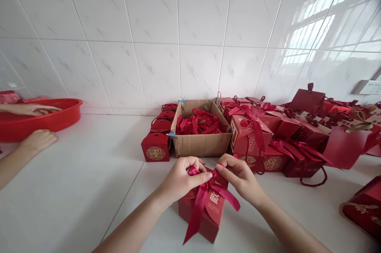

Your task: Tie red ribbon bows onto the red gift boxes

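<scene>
Just in front of me a red gift box with gold lettering stands on the white surface. On its top lies a dark-pink satin ribbon tied in a bow, its two tails hanging down over the box. My left hand pinches the bow's left loop between thumb and fingers. The right loop is held the same way by my right hand. Both hands rest close to the box top, and parts of the loops are hidden behind the fingers.
Beyond the box sits a cardboard carton of loose red ribbons, with blue clips on its rim. Several red boxes line its left side; many more are piled to the right. Another person's hands are at a red basin, far left.
</scene>
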Action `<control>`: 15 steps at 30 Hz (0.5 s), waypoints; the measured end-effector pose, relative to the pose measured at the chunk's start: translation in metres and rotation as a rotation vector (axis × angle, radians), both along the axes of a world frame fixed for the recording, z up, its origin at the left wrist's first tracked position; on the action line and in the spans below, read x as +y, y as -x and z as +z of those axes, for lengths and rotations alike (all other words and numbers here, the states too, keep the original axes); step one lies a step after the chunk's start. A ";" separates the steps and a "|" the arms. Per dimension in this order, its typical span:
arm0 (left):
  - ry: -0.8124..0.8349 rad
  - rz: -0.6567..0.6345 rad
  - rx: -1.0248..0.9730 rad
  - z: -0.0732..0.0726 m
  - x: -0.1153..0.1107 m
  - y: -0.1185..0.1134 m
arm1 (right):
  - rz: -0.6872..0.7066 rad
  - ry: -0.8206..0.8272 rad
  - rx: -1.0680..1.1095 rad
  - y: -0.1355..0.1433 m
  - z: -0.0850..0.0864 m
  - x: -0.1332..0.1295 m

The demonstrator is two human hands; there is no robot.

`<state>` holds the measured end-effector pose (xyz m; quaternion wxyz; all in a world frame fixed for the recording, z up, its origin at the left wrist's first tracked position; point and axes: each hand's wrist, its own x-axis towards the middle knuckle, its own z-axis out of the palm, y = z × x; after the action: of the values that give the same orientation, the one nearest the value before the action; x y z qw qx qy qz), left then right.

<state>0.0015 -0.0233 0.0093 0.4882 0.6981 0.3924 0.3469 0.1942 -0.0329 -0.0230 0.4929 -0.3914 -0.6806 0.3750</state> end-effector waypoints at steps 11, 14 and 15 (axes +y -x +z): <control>0.014 -0.014 -0.004 -0.004 0.006 0.003 | -0.008 -0.040 -0.090 -0.006 0.003 0.000; 0.025 -0.007 0.030 -0.004 0.006 0.003 | -0.010 -0.076 -0.145 -0.010 0.004 0.002; 0.030 -0.008 0.037 -0.003 0.005 0.004 | -0.011 -0.084 -0.158 -0.011 0.004 0.002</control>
<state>-0.0022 -0.0180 0.0060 0.4927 0.6987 0.4036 0.3258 0.2054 -0.0309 -0.0191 0.4556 -0.4027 -0.7303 0.3113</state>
